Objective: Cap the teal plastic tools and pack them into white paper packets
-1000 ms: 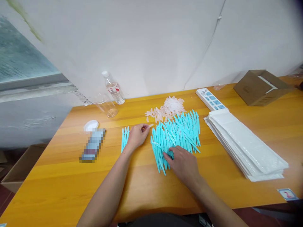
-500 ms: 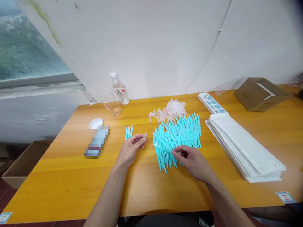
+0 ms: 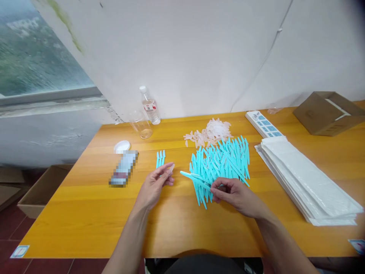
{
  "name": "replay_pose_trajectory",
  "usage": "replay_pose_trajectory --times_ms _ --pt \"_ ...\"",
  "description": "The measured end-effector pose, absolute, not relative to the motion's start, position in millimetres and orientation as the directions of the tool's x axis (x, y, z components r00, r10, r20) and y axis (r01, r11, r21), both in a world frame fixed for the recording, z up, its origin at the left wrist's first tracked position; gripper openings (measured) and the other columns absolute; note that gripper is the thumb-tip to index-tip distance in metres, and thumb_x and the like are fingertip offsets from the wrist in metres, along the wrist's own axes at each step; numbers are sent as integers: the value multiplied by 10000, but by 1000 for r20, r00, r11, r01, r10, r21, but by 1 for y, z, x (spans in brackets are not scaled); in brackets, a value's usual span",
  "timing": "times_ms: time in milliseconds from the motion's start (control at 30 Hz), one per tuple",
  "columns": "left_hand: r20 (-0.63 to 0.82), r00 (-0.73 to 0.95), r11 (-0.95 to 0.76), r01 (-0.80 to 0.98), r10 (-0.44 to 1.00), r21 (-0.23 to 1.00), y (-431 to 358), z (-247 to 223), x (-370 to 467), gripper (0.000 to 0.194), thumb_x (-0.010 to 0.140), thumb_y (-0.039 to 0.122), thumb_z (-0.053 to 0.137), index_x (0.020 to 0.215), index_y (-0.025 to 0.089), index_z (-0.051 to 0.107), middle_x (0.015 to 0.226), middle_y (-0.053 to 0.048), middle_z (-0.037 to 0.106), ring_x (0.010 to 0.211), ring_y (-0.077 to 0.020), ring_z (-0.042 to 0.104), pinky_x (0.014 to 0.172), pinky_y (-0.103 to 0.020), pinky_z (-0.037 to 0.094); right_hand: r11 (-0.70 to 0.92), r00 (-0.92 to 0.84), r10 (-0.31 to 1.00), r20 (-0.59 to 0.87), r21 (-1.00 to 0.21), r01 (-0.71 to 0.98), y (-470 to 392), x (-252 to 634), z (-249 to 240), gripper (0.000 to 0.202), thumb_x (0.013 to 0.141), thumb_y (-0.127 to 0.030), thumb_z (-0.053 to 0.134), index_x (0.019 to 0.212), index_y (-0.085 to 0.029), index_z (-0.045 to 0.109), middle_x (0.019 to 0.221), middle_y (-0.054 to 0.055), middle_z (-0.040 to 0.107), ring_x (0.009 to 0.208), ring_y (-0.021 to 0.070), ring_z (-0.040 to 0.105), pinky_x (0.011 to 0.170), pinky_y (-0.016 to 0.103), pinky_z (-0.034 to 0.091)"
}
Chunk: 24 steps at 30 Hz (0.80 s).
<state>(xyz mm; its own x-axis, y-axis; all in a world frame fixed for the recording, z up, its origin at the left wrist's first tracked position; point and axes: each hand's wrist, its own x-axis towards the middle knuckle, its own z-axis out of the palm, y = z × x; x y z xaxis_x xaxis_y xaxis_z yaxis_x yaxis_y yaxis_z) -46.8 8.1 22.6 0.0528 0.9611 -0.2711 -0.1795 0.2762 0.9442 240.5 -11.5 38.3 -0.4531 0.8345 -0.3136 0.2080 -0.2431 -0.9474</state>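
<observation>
Fingers of the right hand (image 3: 236, 196) pinch one end of a slim turquoise plastic stick (image 3: 197, 179), its free tip pointing left, short of the other hand. Thumb and fingers of the left hand (image 3: 151, 188) grip a small translucent pale-pink plastic piece (image 3: 171, 168), tilted up at their tips. Both forearms angle inward over the yellow-brown wooden worktop (image 3: 85, 220). Ahead of the right hand spreads a loose heap of turquoise sticks (image 3: 224, 161); just beyond the left, three matching sticks (image 3: 161, 156) lie side by side. Farther back sits a pale-pink translucent pile (image 3: 215, 131).
</observation>
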Motion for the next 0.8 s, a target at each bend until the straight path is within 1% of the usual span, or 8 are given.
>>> replay_pose_trajectory --times_ms 100,233,367,467,533,600,700,800 --pt "-261 21 262 -65 965 963 3 16 -52 417 847 416 685 1220 230 678 827 9 635 689 -95 615 694 -233 520 -255 -440 836 -328 -942 219 -10 243 37 328 878 -499 637 869 -171 631 743 34 692 702 147 618 690 282 465" --pt "-309 47 301 135 950 944 -8 10 -50 460 851 467 660 1192 161 693 812 -31 687 745 -134 632 779 -277 512 -238 -440 839 -319 -943 231 -10 246 36 333 884 -504 628 860 -172 639 731 25 686 697 142 618 687 278 469" --pt "-333 124 312 165 935 936 -16 9 -46 461 783 436 742 1147 155 703 946 -67 715 848 -164 647 811 -285 509 -238 -443 836 -323 -941 239 -11 248 35 327 884 -501 627 853 -177 642 730 18 678 697 139 615 692 278 471" --pt "-287 149 260 176 946 949 -15 11 -45 376 814 426 715 1068 149 726 885 -62 712 786 -150 633 766 -273 511 -236 -447 832 -327 -940 248 -11 249 35 322 887 -499 622 859 -179 642 738 18 681 702 140 614 694 280 465" --pt "-260 107 247 121 960 962 -11 14 -44 334 842 431 685 1006 144 734 893 -68 710 768 -141 622 734 -261 516 -234 -456 827 -328 -939 252 -11 250 35 322 891 -498 618 861 -179 643 741 20 684 704 141 613 691 280 458" --pt "-247 25 248 0 969 969 -7 17 -43 307 825 412 713 980 147 728 947 -71 714 780 -130 622 712 -240 520 -227 -468 822 -324 -941 253 -12 250 35 322 892 -497 617 860 -177 644 742 23 686 701 140 609 683 277 450" --pt "-262 -60 246 -198 963 949 -3 20 -38 338 773 353 781 1037 163 690 914 -48 729 730 -104 625 665 -208 518 -209 -483 818 -313 -944 257 -12 250 36 323 894 -494 617 857 -175 645 735 23 686 678 134 592 659 270 432" --pt "-282 -86 247 -289 955 925 -1 22 -31 358 759 335 799 1039 155 666 914 -59 753 727 -104 650 657 -203 524 -200 -489 816 -307 -945 258 -13 251 36 323 896 -492 617 847 -174 642 730 21 677 668 130 577 642 265 416"
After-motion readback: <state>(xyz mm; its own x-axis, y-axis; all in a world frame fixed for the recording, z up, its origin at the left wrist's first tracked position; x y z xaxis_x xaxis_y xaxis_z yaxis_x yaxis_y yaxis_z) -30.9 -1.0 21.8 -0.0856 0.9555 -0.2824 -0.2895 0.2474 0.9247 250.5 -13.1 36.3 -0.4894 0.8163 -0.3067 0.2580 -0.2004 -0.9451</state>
